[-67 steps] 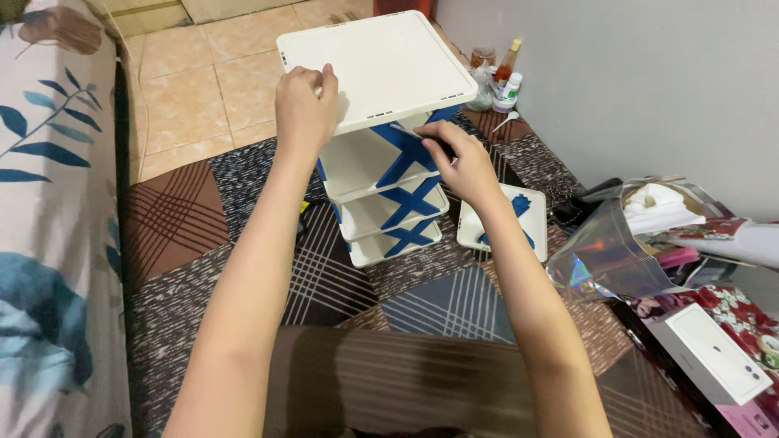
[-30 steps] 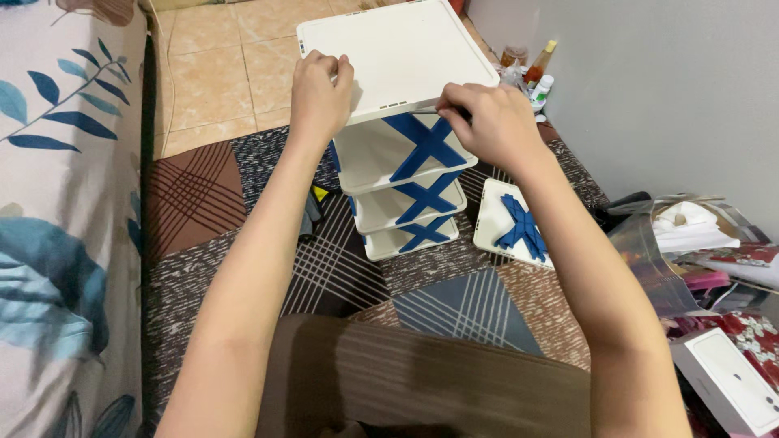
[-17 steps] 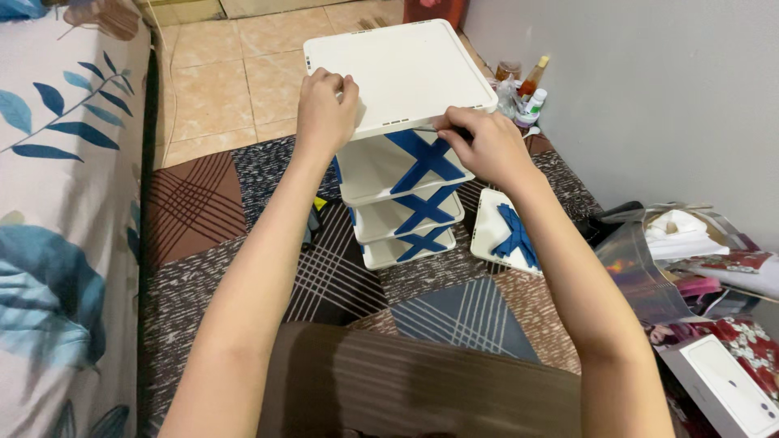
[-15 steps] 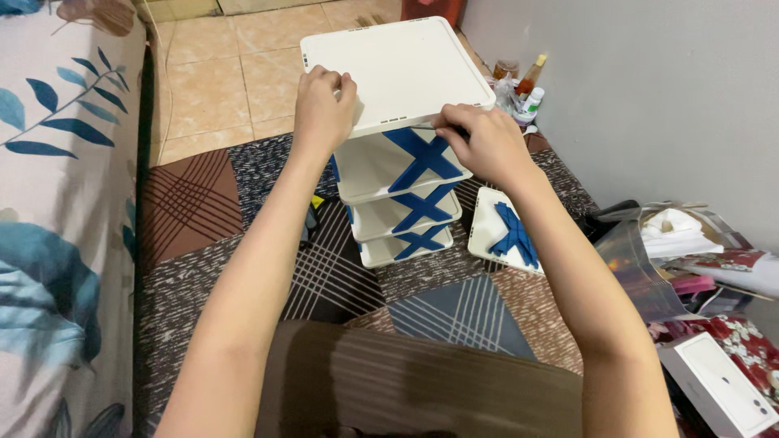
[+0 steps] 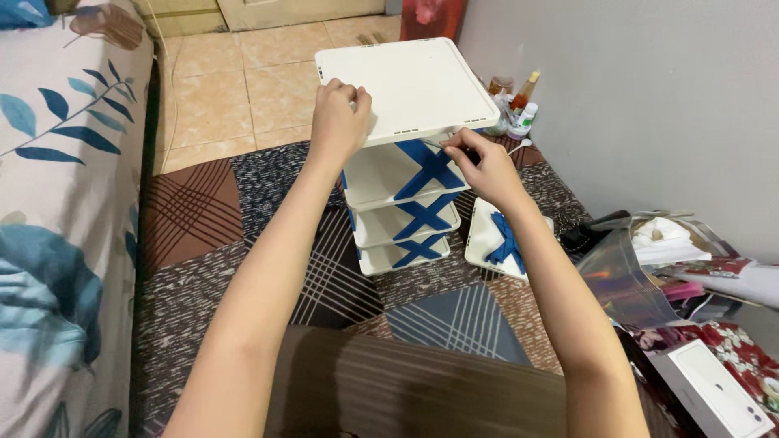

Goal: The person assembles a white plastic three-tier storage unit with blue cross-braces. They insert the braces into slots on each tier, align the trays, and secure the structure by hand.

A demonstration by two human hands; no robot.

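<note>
The white top panel sits on a white shelf rack with blue cross braces, which stands on the patchwork rug near its far edge. The left hand clamps the panel's near left edge, steadying it, fingers curled over the rim. The right hand pinches together at the near right corner, seemingly where panel meets post; a loose blue-crossed panel lies just beside the rack.

Two hands, one white shelf rack, three blue-crossed tiers, three small bottles
</note>
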